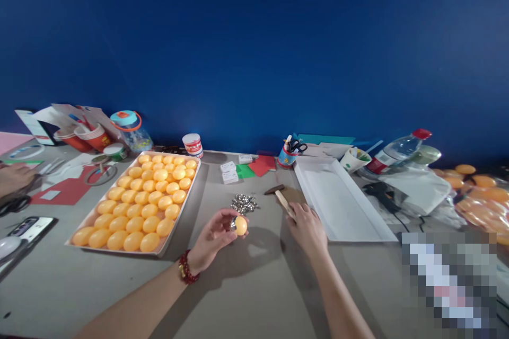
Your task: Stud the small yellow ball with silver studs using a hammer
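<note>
My left hand [217,235] holds an orange ping-pong ball [240,225] between thumb and fingers, above the table. Something shiny and silver shows on the ball's left side, partly hidden by my fingers. Just beyond lies a pile of small silver metal pieces [243,204]. On the right, my right hand [308,229] has its fingers closed around the near end of a pale wooden stick-like tool [285,205]; its exact kind is unclear. A short dark brown piece [274,189] lies by the tool's far end, beside a flat brown sheet [294,196].
A shallow box [162,248] of orange balls stands left; a white tray [338,201] lies right. Behind are small white boxes [229,172], red paper [263,165] and a pen cup [287,158]. A glue gun [384,197] is farther right. Another person's hand [16,177] is far left.
</note>
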`<state>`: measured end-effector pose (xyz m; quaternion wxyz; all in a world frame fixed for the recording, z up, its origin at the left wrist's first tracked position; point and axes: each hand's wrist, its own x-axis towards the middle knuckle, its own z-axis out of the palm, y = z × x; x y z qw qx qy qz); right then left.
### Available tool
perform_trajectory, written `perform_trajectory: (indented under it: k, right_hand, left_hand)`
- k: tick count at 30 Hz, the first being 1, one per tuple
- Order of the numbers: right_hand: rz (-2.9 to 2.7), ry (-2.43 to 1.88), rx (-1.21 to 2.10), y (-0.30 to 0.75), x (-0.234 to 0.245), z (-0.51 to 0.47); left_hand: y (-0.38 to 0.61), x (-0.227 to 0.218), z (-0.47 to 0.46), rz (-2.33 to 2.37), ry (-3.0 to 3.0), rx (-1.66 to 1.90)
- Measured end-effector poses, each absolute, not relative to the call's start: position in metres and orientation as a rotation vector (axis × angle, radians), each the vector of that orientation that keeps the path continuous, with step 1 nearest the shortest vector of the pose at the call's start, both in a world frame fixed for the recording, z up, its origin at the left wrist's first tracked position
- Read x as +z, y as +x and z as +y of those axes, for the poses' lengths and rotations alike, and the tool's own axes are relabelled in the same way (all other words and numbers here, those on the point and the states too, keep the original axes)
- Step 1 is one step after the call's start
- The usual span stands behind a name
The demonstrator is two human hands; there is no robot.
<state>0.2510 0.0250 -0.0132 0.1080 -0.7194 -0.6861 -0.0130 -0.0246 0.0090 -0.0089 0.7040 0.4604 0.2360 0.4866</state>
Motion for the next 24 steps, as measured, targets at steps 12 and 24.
perform_trajectory:
  k: [12,24]
  right_hand:
    - [-1.954,-1.367,0.118,0.219,0.005,0.014]
    - [-2.018,-0.980,0.526,0.172,0.017,-0.010]
  left_hand:
    - [-0.021,-0.019,0.009,0.530,0.937,1.074]
    - [-0.018,-0.023,0.003,0.509,0.910,0.810]
